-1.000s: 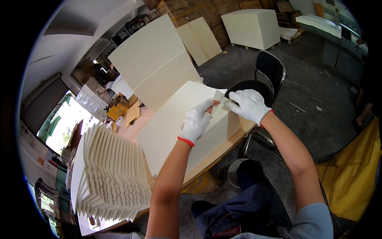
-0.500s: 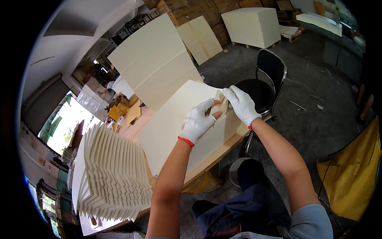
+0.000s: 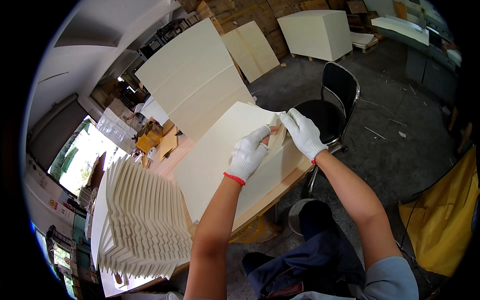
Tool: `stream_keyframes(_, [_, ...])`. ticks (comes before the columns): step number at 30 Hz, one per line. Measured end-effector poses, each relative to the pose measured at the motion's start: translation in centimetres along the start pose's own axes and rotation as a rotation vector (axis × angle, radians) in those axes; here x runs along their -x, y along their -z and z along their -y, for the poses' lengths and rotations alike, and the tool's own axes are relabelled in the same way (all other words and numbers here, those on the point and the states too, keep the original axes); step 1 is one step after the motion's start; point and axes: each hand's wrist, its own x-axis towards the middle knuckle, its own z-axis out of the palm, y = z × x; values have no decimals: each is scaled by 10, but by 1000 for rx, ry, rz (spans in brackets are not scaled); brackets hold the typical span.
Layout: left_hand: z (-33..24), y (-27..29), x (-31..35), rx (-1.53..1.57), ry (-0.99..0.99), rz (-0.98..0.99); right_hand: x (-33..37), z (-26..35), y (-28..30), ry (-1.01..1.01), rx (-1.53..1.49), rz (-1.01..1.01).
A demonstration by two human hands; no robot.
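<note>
A stack of large cream paper sheets lies on the table, and its edge is bent up into a small curled fold between my hands. My left hand, in a white knitted glove with bare fingertips and a red cuff, is closed at the left side of this fold, its thumb and forefinger close together on the paper. On the right side, my right hand, gloved the same way, grips the sheets' far right corner with its fingers bent over the edge. Its fingertips are partly hidden.
At the left a fanned pile of folded cream sheets stands on the table. A tall cream board rises behind. A black chair stands just beyond my right hand. A yellow cloth hangs at the right.
My left thumb and forefinger, apart before, have drawn together on the fold. My right hand has barely shifted.
</note>
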Motion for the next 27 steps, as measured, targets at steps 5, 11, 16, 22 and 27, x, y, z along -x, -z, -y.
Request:
stream_keyframes(5, [-11,7,2,-162,65,130,1,-4,-2,-2,-1,-16])
stream_keyframes(11, [-9,6,1,-135,68,109,1,-1,-1,-14,-2,-19])
stream_keyframes(16, [0,-3,1,11,-68,-54,2,1,1,-35,-41,14])
stream_keyframes(22, [-4,3,0,-115,89,107,2,-2,-1,-9,-24,-15])
stream_keyframes(27, [-12,5,1,-186,40,103,2,-6,-3,-14,-26,-23])
